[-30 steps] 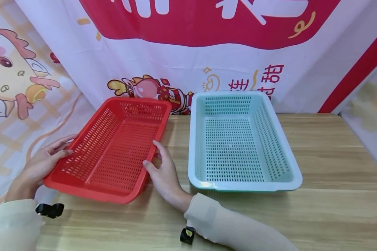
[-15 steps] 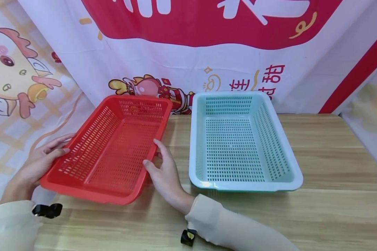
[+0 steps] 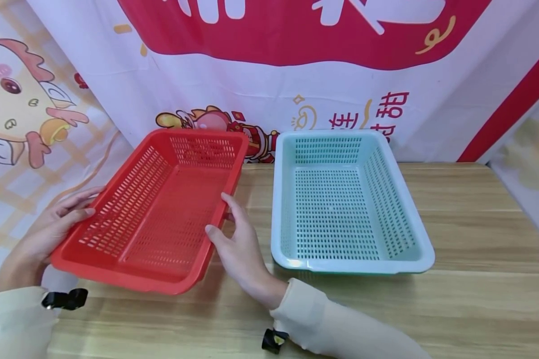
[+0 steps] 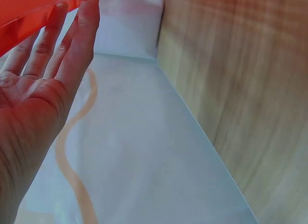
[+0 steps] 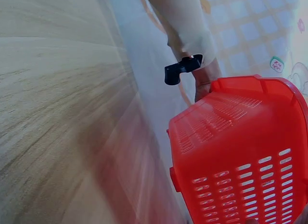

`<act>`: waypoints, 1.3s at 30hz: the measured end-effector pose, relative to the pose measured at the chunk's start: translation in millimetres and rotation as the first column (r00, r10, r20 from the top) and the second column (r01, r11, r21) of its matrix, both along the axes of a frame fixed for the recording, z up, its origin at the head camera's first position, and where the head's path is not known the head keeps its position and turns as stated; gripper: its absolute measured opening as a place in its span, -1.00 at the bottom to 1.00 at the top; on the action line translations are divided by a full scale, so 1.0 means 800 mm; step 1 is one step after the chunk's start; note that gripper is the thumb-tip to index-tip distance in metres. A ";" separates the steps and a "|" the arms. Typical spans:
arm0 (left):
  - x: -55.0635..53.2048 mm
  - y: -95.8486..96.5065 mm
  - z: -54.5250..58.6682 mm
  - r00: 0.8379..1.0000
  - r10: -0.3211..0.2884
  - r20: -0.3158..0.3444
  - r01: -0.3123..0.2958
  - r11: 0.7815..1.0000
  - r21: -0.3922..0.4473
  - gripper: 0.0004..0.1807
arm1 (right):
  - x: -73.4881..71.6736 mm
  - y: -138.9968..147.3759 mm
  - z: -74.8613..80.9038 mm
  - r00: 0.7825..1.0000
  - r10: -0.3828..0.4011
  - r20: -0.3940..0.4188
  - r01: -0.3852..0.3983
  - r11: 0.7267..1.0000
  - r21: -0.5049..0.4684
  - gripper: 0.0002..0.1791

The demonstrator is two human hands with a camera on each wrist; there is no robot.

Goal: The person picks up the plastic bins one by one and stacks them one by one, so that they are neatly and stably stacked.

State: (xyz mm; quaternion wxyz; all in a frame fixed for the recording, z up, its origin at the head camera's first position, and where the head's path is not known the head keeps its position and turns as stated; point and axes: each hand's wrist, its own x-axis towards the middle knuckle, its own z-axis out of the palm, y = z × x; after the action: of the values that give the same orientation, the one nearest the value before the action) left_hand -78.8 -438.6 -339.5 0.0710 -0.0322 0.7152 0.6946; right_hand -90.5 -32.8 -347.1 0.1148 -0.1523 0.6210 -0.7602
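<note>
My left hand (image 3: 49, 232) grips the left rim of a red plastic basket (image 3: 179, 199) with slotted walls, thumb on the rim. In the left wrist view, the fingers of my left hand (image 4: 48, 65) reach under the rim. On the basket's right side, my right hand (image 3: 242, 249) holds the rim with thumb and forefinger; its other fingers are mostly hidden. The right wrist view shows the basket (image 5: 231, 151) raised off the wooden table and tilted, nothing visible inside. To the right stands a pale green basket (image 3: 337, 214), untouched, with a perforated bottom.
The wooden table (image 3: 467, 224) runs up to a printed cloth (image 3: 251, 80) at the back. Another patterned cloth (image 3: 9, 209) borders the left side, close to my left hand. Black straps hang at both cuffs.
The red basket has risen slightly, and its near left corner has shifted left and toward me. Both hands have moved along with it. The pale green basket has stayed put.
</note>
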 end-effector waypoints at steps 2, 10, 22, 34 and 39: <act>0.001 0.004 0.003 1.000 0.000 -0.018 0.000 1.000 0.005 -0.41 | 0.001 0.003 0.005 1.000 -0.009 -0.003 0.009 1.000 0.003 -0.23; 0.009 0.014 0.018 0.998 0.008 -0.065 -0.005 0.999 0.052 -0.41 | 0.002 0.017 0.021 0.997 -0.043 -0.059 0.046 0.998 0.037 -0.25; 0.005 0.046 0.042 0.993 0.067 -0.098 -0.072 0.996 -0.049 -0.42 | -0.008 0.049 0.055 0.991 -0.071 -0.115 0.072 0.997 0.011 -0.26; -0.001 0.099 0.069 0.988 0.089 -0.124 -0.089 0.996 0.007 -0.42 | -0.024 0.089 0.072 0.983 -0.128 -0.132 0.131 0.991 0.017 -0.29; -0.003 0.118 0.074 0.988 0.094 -0.125 -0.095 0.995 -0.001 -0.41 | -0.028 0.107 0.082 0.985 -0.125 -0.120 0.130 0.991 0.030 -0.29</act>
State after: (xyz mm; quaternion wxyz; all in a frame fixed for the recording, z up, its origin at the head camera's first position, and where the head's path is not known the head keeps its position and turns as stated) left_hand -81.3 -344.2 -280.1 -0.0071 -0.0228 0.7182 0.6954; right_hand -112.9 53.0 -281.8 0.0320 -0.1547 0.6492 -0.7440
